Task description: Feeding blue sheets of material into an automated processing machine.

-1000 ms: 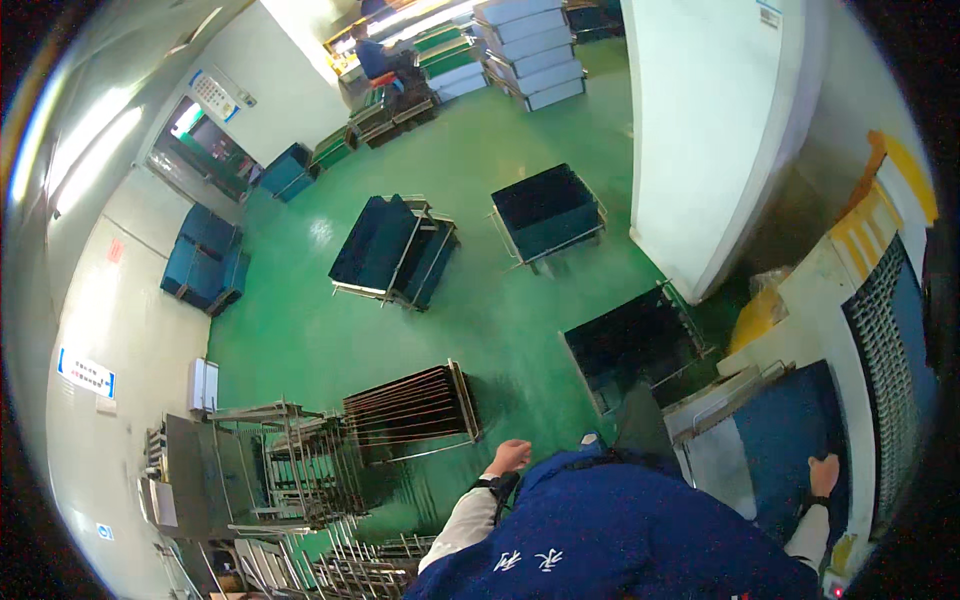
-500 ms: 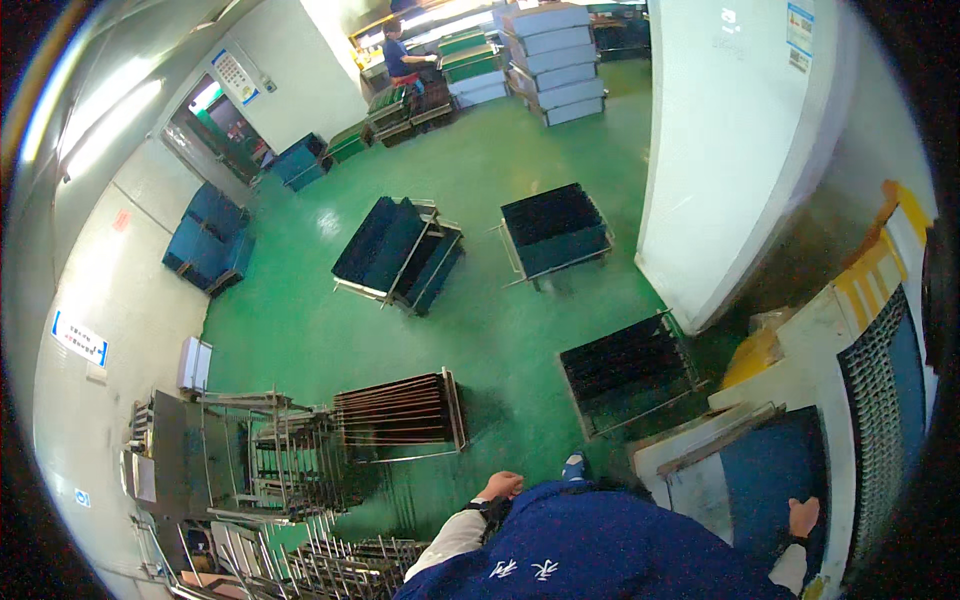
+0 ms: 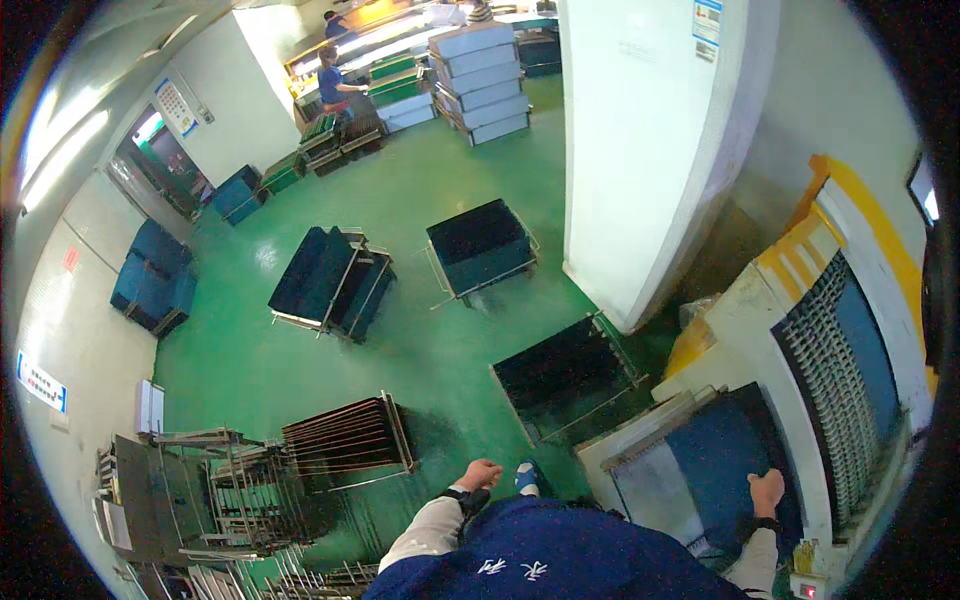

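The right hand [image 3: 767, 492] lies flat, fingers spread and gripping nothing, on a dark blue panel [image 3: 722, 470] that rests on the machine's infeed tray [image 3: 640, 455], close to the panel's near right corner. Beyond it stands the machine [image 3: 850, 330] itself, cream and yellow, with a slotted grille on its sloping face. The left hand [image 3: 480, 473] hangs free at the person's side over the green floor [image 3: 420, 350]; its fingers are curled into a loose fist and hold nothing. A dark watch or band sits at that wrist.

Judging from this, the step in hand is settling or feeding the blue panel on the tray, with only one hand on it. The next move seems to call for a steady flat push or a squaring of the sheet along the tray's edges, and probably the left hand brought across to the panel's near left corner so the sheet does not skew.

Just left of the tray stands a wire trolley [image 3: 565, 375] of dark panels. Two more loaded trolleys [image 3: 330, 285] [image 3: 480, 245] stand further out on the floor, and an empty-looking rack [image 3: 345, 440] is near the left hand. A white pillar [image 3: 640, 150] rises behind. Far off, another person [image 3: 330, 82] works beside stacked grey trays [image 3: 480, 65].
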The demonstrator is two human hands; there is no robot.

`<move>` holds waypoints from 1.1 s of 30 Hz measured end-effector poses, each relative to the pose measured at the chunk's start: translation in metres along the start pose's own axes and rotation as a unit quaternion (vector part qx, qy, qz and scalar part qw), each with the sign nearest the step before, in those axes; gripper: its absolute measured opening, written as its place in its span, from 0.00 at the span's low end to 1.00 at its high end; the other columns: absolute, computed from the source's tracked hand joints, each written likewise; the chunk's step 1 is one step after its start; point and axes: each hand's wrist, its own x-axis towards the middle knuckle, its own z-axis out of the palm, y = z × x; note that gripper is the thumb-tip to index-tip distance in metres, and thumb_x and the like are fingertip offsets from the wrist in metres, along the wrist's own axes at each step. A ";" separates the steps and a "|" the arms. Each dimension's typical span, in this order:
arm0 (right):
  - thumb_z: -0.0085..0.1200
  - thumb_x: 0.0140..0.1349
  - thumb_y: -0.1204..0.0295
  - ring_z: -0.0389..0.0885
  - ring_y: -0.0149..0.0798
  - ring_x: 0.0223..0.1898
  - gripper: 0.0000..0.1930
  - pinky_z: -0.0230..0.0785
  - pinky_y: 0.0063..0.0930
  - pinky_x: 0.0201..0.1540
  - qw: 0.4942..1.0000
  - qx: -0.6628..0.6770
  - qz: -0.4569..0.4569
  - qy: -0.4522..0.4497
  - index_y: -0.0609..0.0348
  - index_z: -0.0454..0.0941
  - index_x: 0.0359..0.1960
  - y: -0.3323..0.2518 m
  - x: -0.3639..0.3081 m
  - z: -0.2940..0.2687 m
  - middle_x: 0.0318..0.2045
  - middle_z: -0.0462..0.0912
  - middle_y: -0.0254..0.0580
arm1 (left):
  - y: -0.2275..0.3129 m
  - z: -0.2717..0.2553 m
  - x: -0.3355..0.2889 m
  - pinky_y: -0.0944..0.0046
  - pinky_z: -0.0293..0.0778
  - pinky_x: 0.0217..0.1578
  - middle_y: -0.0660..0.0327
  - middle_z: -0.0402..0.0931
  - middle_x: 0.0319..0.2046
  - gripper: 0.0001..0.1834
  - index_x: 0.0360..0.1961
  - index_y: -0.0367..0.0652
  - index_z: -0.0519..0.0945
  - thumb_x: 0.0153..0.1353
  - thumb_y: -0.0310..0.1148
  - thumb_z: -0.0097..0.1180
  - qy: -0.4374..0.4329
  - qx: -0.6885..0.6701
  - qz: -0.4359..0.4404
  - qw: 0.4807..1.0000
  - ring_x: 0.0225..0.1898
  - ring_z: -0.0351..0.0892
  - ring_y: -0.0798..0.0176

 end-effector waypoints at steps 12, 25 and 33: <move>0.65 0.42 0.61 0.78 0.53 0.40 0.21 0.70 0.41 0.43 1.000 -0.017 0.000 -0.021 0.65 0.79 0.33 0.001 -0.008 -0.009 0.35 0.80 0.55 | -0.040 0.042 -0.010 0.63 0.75 0.31 0.59 0.79 0.25 0.18 0.31 0.43 0.80 0.56 0.48 0.54 -0.061 0.276 -0.001 0.959 0.29 0.80 0.62; 0.65 0.41 0.64 0.79 0.52 0.39 0.19 0.71 0.40 0.42 0.998 0.013 -0.046 -0.040 0.64 0.79 0.33 0.008 -0.010 -0.009 0.34 0.81 0.53 | -0.117 0.077 -0.001 0.54 0.71 0.41 0.50 0.78 0.39 0.26 0.49 0.47 0.76 0.47 0.43 0.60 -0.126 0.398 0.134 0.899 0.40 0.76 0.47; 0.64 0.41 0.65 0.79 0.52 0.39 0.18 0.71 0.40 0.42 0.999 0.027 -0.046 0.002 0.62 0.80 0.33 0.020 -0.013 0.006 0.34 0.81 0.53 | -0.026 0.105 -0.053 0.58 0.72 0.38 0.52 0.80 0.33 0.24 0.35 0.39 0.81 0.50 0.51 0.57 0.000 0.303 0.053 0.952 0.35 0.78 0.55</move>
